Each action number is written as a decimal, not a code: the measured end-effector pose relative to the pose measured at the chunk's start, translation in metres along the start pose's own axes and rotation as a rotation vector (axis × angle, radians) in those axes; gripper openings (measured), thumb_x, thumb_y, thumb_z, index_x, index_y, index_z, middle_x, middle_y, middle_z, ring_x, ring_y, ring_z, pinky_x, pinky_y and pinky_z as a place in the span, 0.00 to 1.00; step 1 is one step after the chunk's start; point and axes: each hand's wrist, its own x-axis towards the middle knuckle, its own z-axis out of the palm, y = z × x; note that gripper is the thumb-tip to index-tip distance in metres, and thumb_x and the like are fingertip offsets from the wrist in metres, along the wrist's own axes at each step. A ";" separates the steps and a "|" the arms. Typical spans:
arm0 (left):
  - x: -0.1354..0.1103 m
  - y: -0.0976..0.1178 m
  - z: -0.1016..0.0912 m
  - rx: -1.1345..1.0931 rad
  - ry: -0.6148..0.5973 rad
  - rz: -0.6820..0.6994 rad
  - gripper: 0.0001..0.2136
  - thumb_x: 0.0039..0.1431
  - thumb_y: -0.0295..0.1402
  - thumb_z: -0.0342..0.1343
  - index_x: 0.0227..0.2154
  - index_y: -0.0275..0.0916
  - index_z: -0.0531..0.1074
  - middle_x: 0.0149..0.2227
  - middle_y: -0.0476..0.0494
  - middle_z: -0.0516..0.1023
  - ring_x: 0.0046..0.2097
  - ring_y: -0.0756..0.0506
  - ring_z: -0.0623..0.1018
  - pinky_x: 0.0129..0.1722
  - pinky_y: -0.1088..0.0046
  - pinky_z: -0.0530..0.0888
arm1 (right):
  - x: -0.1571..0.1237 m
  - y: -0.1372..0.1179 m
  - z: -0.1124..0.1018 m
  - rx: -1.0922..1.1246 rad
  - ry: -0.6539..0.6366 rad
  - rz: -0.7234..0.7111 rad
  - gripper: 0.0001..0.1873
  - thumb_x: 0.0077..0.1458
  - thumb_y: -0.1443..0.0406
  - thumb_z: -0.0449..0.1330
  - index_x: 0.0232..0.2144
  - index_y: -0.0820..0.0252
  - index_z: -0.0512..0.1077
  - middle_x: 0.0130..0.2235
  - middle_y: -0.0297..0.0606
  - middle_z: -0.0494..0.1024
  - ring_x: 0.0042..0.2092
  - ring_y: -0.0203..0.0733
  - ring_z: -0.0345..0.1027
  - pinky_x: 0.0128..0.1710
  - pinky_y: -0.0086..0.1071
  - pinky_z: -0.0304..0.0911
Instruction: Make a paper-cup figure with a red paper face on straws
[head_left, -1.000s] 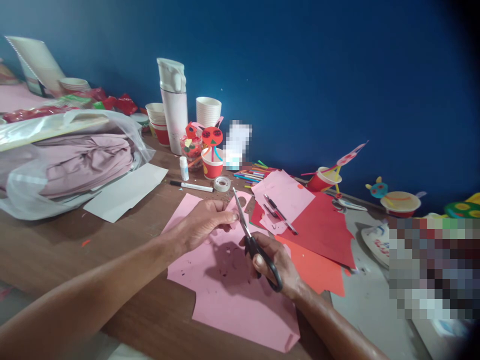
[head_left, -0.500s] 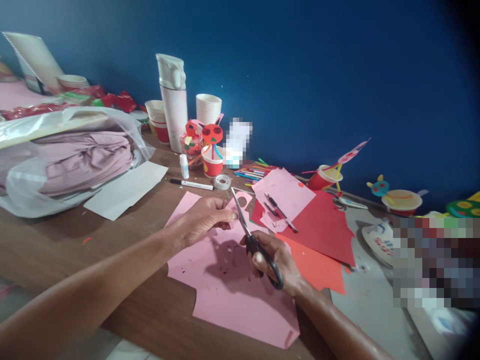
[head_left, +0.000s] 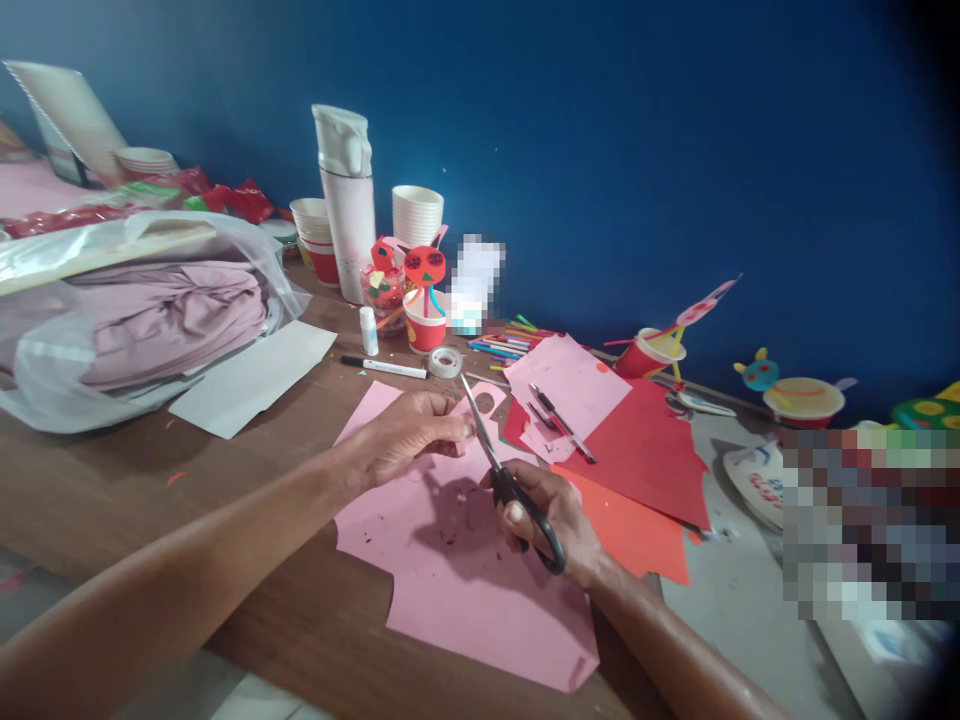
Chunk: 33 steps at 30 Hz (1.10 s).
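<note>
My right hand (head_left: 553, 522) grips black-handled scissors (head_left: 504, 470), their blades pointing up and away from me. My left hand (head_left: 409, 438) pinches a small pink paper piece (head_left: 466, 430) right at the blades, fingers curled closed. Both hands hover over a large pink paper sheet (head_left: 465, 590) lying on the brown wooden table (head_left: 135, 480). Tiny dark scraps dot the pink sheet under my hands.
Red and orange paper sheets (head_left: 637, 470) with pens (head_left: 559, 425) lie to the right. Behind stand a tape roll (head_left: 445, 362), marker (head_left: 384, 367), glue bottle (head_left: 367, 331), white flask (head_left: 346, 205), stacked cups (head_left: 416, 216) and cup crafts (head_left: 424, 300). A plastic bag of cloth (head_left: 150, 310) fills the left.
The hands and scissors stay in nearly the same place. The view has shifted slightly; no clear movement of the paper.
</note>
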 end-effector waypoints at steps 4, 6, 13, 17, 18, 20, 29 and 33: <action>0.001 -0.003 -0.002 -0.026 -0.027 -0.006 0.03 0.47 0.29 0.58 0.25 0.35 0.71 0.25 0.50 0.71 0.28 0.53 0.71 0.29 0.77 0.66 | -0.001 0.000 0.000 -0.014 0.032 -0.011 0.23 0.47 0.50 0.61 0.38 0.62 0.68 0.20 0.29 0.66 0.20 0.29 0.58 0.20 0.24 0.56; 0.001 -0.005 -0.001 -0.041 -0.058 0.011 0.05 0.48 0.31 0.59 0.25 0.34 0.71 0.24 0.50 0.71 0.27 0.54 0.70 0.29 0.77 0.66 | 0.000 0.000 0.001 -0.019 0.056 -0.024 0.24 0.47 0.49 0.61 0.39 0.62 0.68 0.21 0.29 0.66 0.20 0.29 0.58 0.20 0.24 0.56; -0.002 -0.007 0.004 -0.071 -0.074 0.049 0.08 0.47 0.33 0.59 0.21 0.34 0.68 0.20 0.51 0.68 0.24 0.53 0.67 0.23 0.77 0.60 | 0.001 -0.003 0.006 0.001 0.063 -0.061 0.23 0.47 0.50 0.61 0.37 0.62 0.68 0.22 0.29 0.66 0.20 0.28 0.57 0.19 0.23 0.55; -0.003 -0.004 0.005 -0.029 -0.024 0.050 0.07 0.47 0.31 0.58 0.20 0.34 0.68 0.20 0.51 0.68 0.24 0.53 0.67 0.23 0.77 0.60 | 0.001 -0.001 0.007 0.028 0.056 -0.055 0.22 0.47 0.50 0.61 0.36 0.62 0.68 0.21 0.28 0.65 0.19 0.28 0.56 0.18 0.23 0.55; -0.003 -0.004 0.005 -0.014 -0.006 0.049 0.07 0.47 0.30 0.57 0.20 0.34 0.68 0.19 0.51 0.68 0.23 0.54 0.67 0.22 0.77 0.59 | 0.001 0.000 0.007 0.038 0.050 -0.054 0.22 0.47 0.50 0.61 0.36 0.62 0.68 0.21 0.28 0.65 0.19 0.28 0.56 0.19 0.23 0.55; -0.003 -0.003 0.005 0.025 0.026 0.048 0.07 0.48 0.29 0.56 0.19 0.34 0.67 0.19 0.51 0.68 0.22 0.55 0.65 0.22 0.77 0.58 | 0.001 0.000 0.007 0.047 0.030 -0.050 0.21 0.48 0.50 0.61 0.35 0.62 0.67 0.21 0.29 0.66 0.20 0.28 0.56 0.19 0.23 0.55; 0.000 -0.003 -0.002 0.077 -0.040 0.040 0.06 0.45 0.29 0.56 0.18 0.35 0.65 0.18 0.53 0.66 0.21 0.55 0.63 0.21 0.77 0.55 | 0.001 -0.004 0.008 0.009 0.004 -0.045 0.22 0.47 0.50 0.61 0.34 0.62 0.66 0.20 0.29 0.66 0.20 0.29 0.56 0.20 0.24 0.54; 0.002 -0.004 -0.005 0.101 -0.047 0.030 0.06 0.45 0.30 0.56 0.20 0.36 0.65 0.19 0.53 0.65 0.22 0.54 0.63 0.22 0.76 0.55 | 0.001 -0.005 0.009 -0.021 0.011 -0.020 0.23 0.47 0.49 0.60 0.34 0.62 0.66 0.20 0.29 0.66 0.20 0.30 0.57 0.20 0.25 0.54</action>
